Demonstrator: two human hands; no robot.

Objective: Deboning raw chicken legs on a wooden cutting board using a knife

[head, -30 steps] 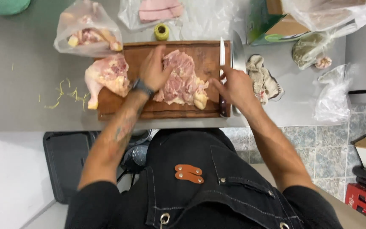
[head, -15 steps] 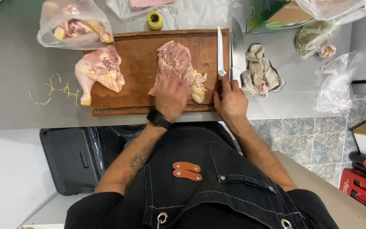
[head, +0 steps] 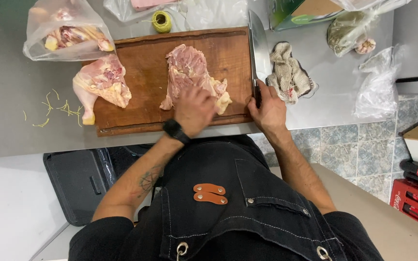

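Left hand (head: pixel 195 110) lies flat, fingers spread, on the near end of the boned-out chicken piece (head: pixel 189 75), pressing it down, not gripping it. That piece sits mid cutting board (head: pixel 146 104), running from the board's far half toward its near edge. Right hand (head: pixel 267 108) is closed around the handle of the knife (head: pixel 258 46) at the board's right edge; the blade lies flat along that edge, tip pointing toward the far side of the worktop (head: pixel 6 130). Second chicken piece (head: pixel 101 81), skin on with leg attached, overhangs the board's left edge onto the steel. Clear bag of chicken parts (head: pixel 68 34) sits just beyond it at the far left corner of the board. Spool of twine (head: pixel 160 20) is just past the board's far edge. Crumpled cloth (head: pixel 289 72) is right of the knife, near it. Herb scraps (head: pixel 56 106) are scattered on the worktop left of the board.
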